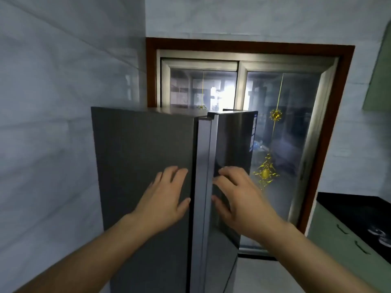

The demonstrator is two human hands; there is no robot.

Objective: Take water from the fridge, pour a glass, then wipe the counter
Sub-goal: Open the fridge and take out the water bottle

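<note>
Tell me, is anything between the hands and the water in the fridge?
Yes. The fridge door is in the way. The left hand lies flat on it, and the right hand reaches around the fridge's corner. No water shows; the inside is hidden.

- A sliding glass door (281, 144) in a brown wooden frame (249, 44), with gold ornaments (265, 173) on its panes.
- Pale tiled wall (46, 123) at left.
- Green cabinet drawers (347, 248) with dark handles at lower right.
- A green upper cabinet (378, 77) at the right edge.
</note>
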